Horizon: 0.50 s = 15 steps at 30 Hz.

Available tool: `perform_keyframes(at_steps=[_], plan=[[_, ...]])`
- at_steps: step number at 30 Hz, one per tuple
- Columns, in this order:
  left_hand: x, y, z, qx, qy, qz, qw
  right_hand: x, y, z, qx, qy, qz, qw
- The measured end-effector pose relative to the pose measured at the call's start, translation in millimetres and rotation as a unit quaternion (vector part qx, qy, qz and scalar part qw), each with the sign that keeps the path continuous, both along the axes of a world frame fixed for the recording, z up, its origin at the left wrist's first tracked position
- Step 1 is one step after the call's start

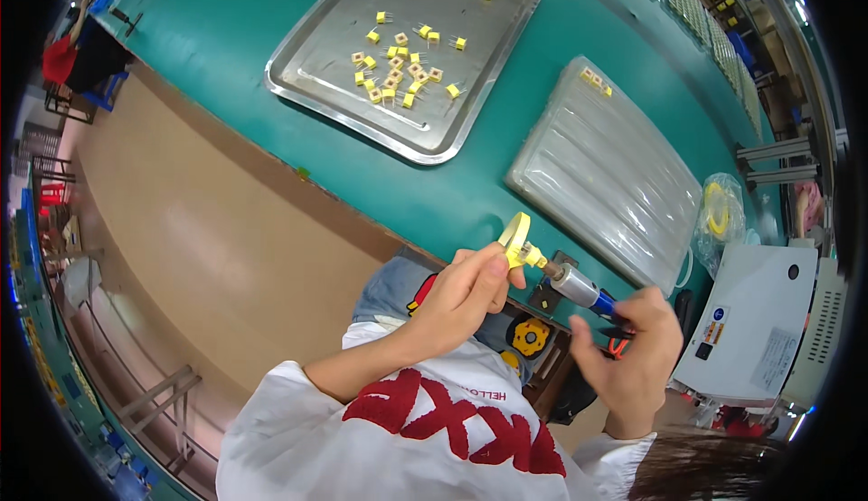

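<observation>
My left hand (470, 293) pinches a narrow roll of yellow tape (515, 233) just past the table's front edge. Against the roll, a small yellow part (533, 256) sits at the tip of a silver, cylinder-shaped spindle tool (575, 285) with a blue rear section. Close behind that blue section is my right hand (633, 349), thumb and fingers apart, with nothing visible between them. Part of the tool's rear end is hidden by the fingers. Below the spindle there is a dark metal block (545, 297).
A steel tray (316, 108) on the green table holds several small yellow components with pins. To its right lies a clear ribbed plastic tray (615, 166) with a few components at its far corner. A white box-shaped machine (750, 320) and a bagged yellow tape roll (719, 209) stand at right.
</observation>
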<state>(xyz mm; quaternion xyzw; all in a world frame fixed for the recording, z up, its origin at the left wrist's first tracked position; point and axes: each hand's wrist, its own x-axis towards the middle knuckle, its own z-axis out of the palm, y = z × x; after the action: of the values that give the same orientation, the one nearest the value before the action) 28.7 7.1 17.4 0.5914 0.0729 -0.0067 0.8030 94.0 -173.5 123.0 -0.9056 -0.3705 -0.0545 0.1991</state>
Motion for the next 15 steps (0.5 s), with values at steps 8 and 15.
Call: perform_keyframes(at_steps=[8,15], plan=[[-2,-1,0,0.042,-0.011,0.026,0.999,2,34,-9,-0.094,-0.209,0.163,0.96],[-2,3,1,0.115,-0.04,0.028,0.992,-3,47,-16,-0.122,-0.215,0.178,0.953]])
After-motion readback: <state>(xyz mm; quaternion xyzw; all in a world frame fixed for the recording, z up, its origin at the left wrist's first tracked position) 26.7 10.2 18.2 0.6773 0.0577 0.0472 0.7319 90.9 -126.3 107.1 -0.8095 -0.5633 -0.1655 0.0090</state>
